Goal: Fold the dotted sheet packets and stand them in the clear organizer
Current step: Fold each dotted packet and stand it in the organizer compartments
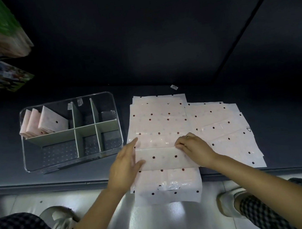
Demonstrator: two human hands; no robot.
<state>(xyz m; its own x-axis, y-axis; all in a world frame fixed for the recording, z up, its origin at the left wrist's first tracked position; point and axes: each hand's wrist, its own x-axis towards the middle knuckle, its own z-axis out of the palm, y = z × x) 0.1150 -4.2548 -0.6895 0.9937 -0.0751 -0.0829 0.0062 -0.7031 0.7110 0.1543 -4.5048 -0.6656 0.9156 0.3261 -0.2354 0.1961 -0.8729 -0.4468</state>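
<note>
Both hands are on a dotted packet (pixel 163 157) being folded on the dark table (pixel 96 174): the left hand (pixel 124 165) lies flat with straight fingers on its left end, and the right hand (pixel 194 148) pinches the folded edge. More dotted packets (pixel 222 123) lie spread out flat beside it. Three folded packets (pixel 43 122) stand in the back left part of the clear organizer (pixel 73 159).

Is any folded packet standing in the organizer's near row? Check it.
No: the three folded packets stand in the far-left compartment of the clear organizer; near row holds none.
</note>
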